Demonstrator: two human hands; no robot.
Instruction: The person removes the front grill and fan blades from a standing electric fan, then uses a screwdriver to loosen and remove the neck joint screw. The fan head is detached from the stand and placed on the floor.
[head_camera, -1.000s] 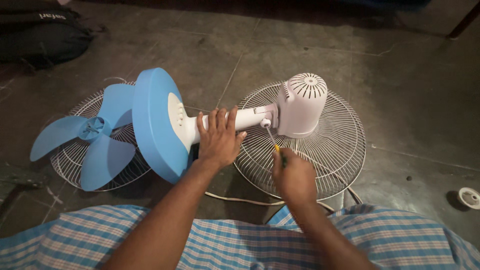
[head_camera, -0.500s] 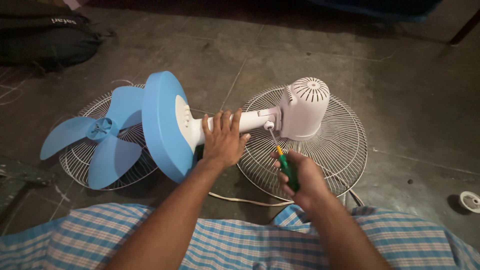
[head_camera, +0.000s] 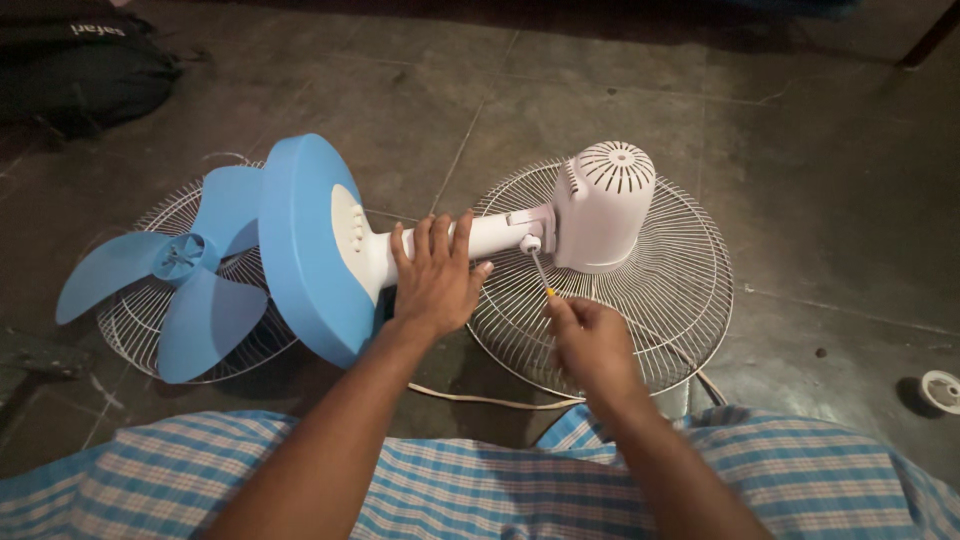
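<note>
Closing back over the screwdriver (head_camera: 541, 272) so its green handle, visible half a second ago, is hidden again, the right hand (head_camera: 590, 340) grips it at the neck screw (head_camera: 530, 243), while the left hand (head_camera: 436, 275), just beside, clamps the fan neck (head_camera: 490, 235) on the floor.

Head view, steeply down, close.

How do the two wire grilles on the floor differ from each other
The left grille has the loose blue fan blade lying on it; the right grille carries the white motor housing. The left grille is half hidden behind the blue base, while the right grille shows nearly whole. Both are round, white wire, lying flat on the floor.
</note>
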